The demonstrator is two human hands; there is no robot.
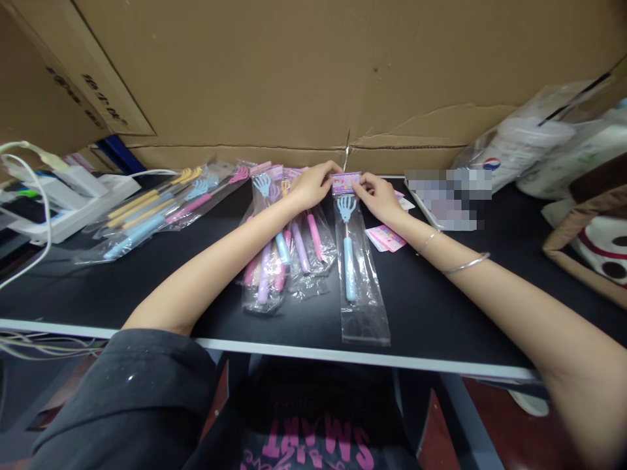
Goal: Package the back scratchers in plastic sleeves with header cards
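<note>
A blue back scratcher (349,267) lies in a clear plastic bag (365,320) on the dark table, its hand-shaped head pointing away from me. A pink and purple header card (345,183) sits at the bag's top end. My left hand (316,185) pinches the card's left edge with closed fingers. On the opposite edge, the fingers of my right hand (378,198) are closed on the same card. Loose printed cards (386,238) lie beneath and beside my right wrist. Left of the bag is a pile of bagged back scratchers (264,274) with header cards, partly hidden by my left forearm.
More bagged back scratchers (161,205) lie farther left, beside a white power strip (73,196) with cables. A blurred-out flat object (443,199), a bagged cup (519,147) and a bag with brown trim (582,228) are on the right. Cardboard (304,78) walls the table's back.
</note>
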